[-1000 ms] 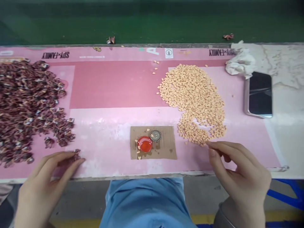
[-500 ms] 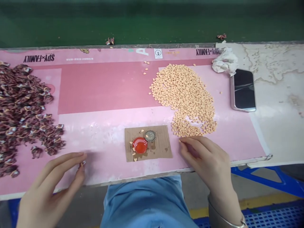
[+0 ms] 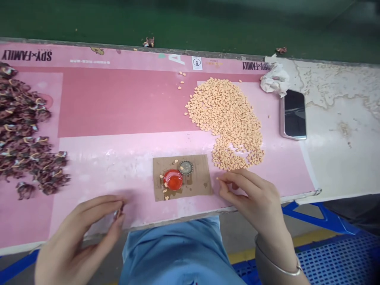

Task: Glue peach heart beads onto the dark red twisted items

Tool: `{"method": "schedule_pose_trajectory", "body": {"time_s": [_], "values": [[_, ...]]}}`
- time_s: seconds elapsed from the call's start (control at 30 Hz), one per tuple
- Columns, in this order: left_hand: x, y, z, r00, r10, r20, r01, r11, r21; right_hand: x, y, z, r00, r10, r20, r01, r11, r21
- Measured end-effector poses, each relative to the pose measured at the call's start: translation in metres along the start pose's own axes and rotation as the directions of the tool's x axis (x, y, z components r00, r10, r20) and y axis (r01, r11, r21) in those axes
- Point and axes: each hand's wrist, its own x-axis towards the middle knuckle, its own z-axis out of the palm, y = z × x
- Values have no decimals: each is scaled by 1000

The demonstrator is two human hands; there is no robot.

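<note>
My left hand (image 3: 80,233) hovers over the near edge of the pink mat (image 3: 118,114), its fingers pinched on a small dark piece I cannot name. My right hand (image 3: 252,198) rests beside the brown cardboard square (image 3: 202,174), with thumb and forefinger pinched on a tiny orange piece. On the cardboard sit a red cap (image 3: 172,179) and a small toothed metal ring (image 3: 186,168). The heap of small orange heart-shaped pieces (image 3: 228,118) lies just beyond my right hand. A heap of dark reddish-brown pieces (image 3: 23,130) lies at the far left.
A phone (image 3: 292,114) lies face up right of the orange heap, beside a crumpled white tissue (image 3: 274,79). A green surface (image 3: 190,23) runs behind the table. Blue frame parts (image 3: 320,217) show below the table's right end. My blue clothing (image 3: 178,253) fills the bottom middle.
My left hand drew away from the dark heap toward the middle with a small piece. My right hand moved left from the orange heap's near edge to beside the cardboard. The view shifted.
</note>
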Motion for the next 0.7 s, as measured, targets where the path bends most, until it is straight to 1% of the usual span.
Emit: {"method": "schedule_pose_trajectory", "body": {"time_s": [0.03,0.1,0.17,0.23,0.33,0.4,0.43,0.5,0.57,0.6,0.7], "values": [[0,9,5,1000,16,23,-14,999,-52,2,-5,1,1000,13,-15,-12,997,70],[1,26,15,992,107,70,-95,983,-155,9,-17,4,998,41,-41,-31,975,218],[2,39,24,989,125,78,-106,971,-213,17,-29,10,998,46,-42,-31,950,312],[1,46,29,991,113,68,-92,962,-258,25,-37,16,999,33,-36,-19,936,351],[-1,49,30,998,49,50,-30,944,-329,35,-40,23,999,27,-26,-16,933,360],[-2,50,28,998,12,64,15,911,-413,39,-38,24,1000,23,-2,-21,930,367],[-1,51,26,996,6,88,37,878,-476,40,-37,25,1000,20,12,-23,928,371],[1,52,23,988,15,153,82,787,-612,42,-36,25,999,20,29,-30,926,377],[4,51,22,980,17,196,127,705,-697,43,-36,26,999,30,33,-40,925,378],[6,50,22,980,4,197,141,685,-715,43,-37,26,999,32,36,-43,924,380],[8,45,23,986,-34,166,146,667,-731,44,-38,27,999,28,43,-42,922,386]]}}
